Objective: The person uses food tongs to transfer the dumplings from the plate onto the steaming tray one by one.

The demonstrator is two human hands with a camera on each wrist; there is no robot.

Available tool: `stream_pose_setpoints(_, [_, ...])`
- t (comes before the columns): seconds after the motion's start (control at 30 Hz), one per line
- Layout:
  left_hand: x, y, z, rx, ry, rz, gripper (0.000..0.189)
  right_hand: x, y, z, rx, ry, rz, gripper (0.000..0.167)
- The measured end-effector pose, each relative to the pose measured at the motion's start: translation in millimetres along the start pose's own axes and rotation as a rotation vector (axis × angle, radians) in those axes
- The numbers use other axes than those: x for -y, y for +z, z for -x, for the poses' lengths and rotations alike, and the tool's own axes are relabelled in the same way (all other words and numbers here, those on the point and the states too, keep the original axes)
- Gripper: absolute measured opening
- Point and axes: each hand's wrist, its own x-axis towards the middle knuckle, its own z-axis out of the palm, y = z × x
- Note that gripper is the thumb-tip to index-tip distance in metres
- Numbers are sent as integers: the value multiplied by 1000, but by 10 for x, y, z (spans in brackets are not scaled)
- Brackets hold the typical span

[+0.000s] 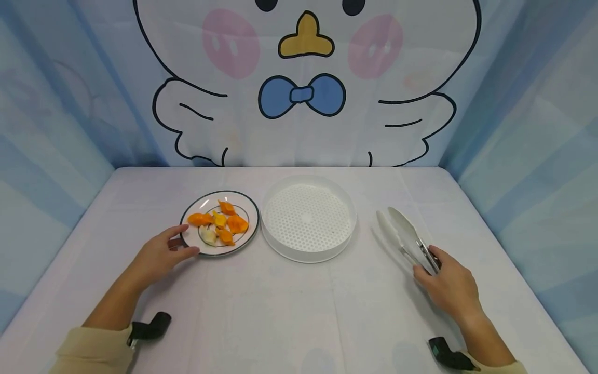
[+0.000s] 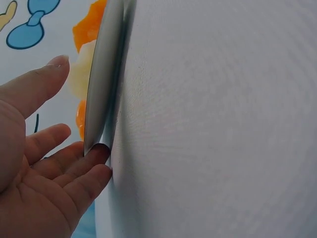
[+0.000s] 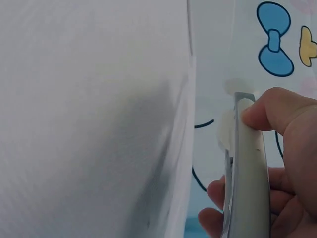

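Note:
My left hand [image 1: 161, 254] is at the near left edge of a white plate [image 1: 245, 205] with dark rings. In the left wrist view, fingertips reach the plate's lower rim while the thumb [image 2: 47, 82] stands apart from it. Several orange food chunks [image 1: 237, 224] and a pale piece [image 1: 208, 236] lie on the plate. On the right, my right hand [image 1: 450, 283] grips metal tongs [image 1: 406, 224] by their handles, thumb on one side and fingers around the other. The tongs' two arms are spread and point away from me. Their pale handle [image 3: 252, 173] fills the grasp in the right wrist view.
A round white tray [image 1: 306, 213] with a perforated surface and raised wall stands right beside the plate, between the hands. A white cloth [image 1: 280, 311] covers the table. Behind it hangs a curtain with a cartoon figure [image 1: 308, 130], and blue curtains flank both sides.

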Motion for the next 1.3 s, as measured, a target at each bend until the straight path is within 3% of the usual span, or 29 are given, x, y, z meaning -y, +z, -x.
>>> stream_pose_setpoints(0.17, [-7,-18,1,-2,50,51,94,64,-10,23,-77,-40,-51,56])
stream_pose_setpoints(0.33, [-6,-20,-3,-11,62,71,93,136,-38,4,-112,-80,-80,51])
stream_pose_setpoints(0.8, [-10,-14,-3,-15,44,58,90,374,-109,-53,-106,-124,-83,61])
stream_pose_setpoints(1.1, [-39,-29,-1,-8,30,58,91,579,-173,-179,-94,-301,-107,57])
stream_pose_setpoints(1.3, [-36,-33,-12,-20,14,52,90,766,-185,-240,-16,-340,-125,59])
